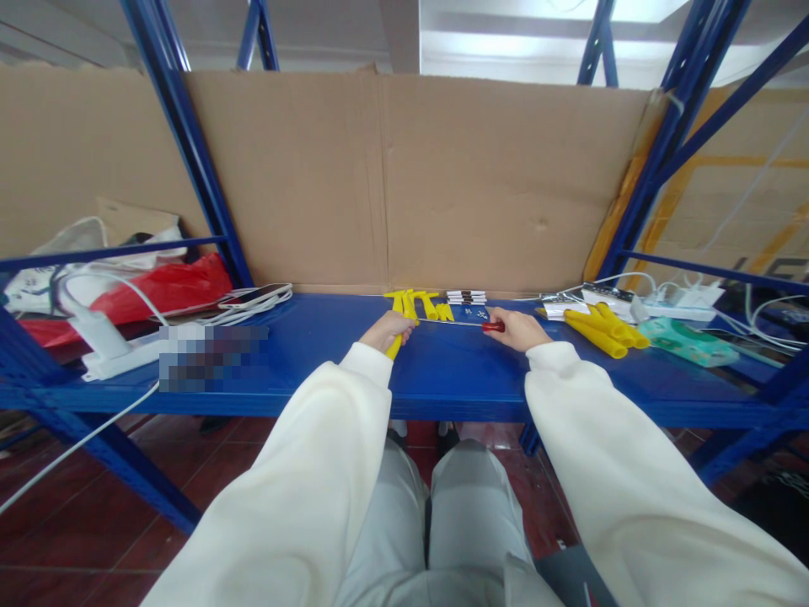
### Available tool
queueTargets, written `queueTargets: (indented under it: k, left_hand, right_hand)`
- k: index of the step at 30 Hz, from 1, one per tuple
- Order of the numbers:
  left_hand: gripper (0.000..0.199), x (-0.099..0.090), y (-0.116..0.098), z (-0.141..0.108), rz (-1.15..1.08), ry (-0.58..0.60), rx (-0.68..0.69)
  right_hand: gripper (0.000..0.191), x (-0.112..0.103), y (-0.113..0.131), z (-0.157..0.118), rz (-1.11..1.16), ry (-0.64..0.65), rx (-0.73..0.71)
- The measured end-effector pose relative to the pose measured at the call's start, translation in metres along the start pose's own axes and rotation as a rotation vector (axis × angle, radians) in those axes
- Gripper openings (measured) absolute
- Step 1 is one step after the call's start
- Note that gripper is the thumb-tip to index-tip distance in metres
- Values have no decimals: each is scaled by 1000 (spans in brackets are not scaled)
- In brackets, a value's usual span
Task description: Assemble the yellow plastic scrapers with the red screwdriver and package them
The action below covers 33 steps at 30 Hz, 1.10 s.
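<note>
A blue shelf (468,371) ran across mid-frame, backed by brown cardboard (480,185), over a red tiled floor (38,539). Near the shelf's centre, the left hand (387,331) was closed around a yellow piece (394,347); the right hand (517,330) was clamped on a red-handled screwdriver (494,326), its shaft pointing left toward that piece. At the far right, large dark letters (774,268) were cut off; I couldn't read the word.

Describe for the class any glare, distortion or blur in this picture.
Head view: the ceiling at upper right looks washed out; head view: blue uprights lean outward, suggesting wide-angle distortion; head view: a pixelated patch hides detail at left; head view: tiny pale bits near the right hand look too soft to identify.
</note>
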<state>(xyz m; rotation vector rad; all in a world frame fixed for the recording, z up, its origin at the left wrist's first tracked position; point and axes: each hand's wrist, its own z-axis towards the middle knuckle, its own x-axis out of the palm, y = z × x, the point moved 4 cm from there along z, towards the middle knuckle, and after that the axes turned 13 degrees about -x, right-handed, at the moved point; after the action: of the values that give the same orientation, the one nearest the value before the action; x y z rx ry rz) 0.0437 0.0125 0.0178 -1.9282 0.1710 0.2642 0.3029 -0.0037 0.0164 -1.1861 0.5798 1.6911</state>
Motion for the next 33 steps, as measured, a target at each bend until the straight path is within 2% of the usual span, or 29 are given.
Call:
queueTargets:
  k: [5,14,20,29,33]
  left_hand:
    - [23,0,1,2,-4,3,-13]
    - [15,-1,1,9,34,12,-4]
    - [20,0,1,4,29,-10,19]
    - [30,0,-1,2,31,7,-2]
    - [32,0,0,1,15,11,-15]
  right_hand:
    - [20,-1,4,-1,-3,63,-12]
    - [17,-2,4,-1,30,51,45]
    - [17,-3,5,-2,5,71,11]
    - [23,-1,5,-1,63,77,44]
    - [15,-1,3,-1,30,49,57]
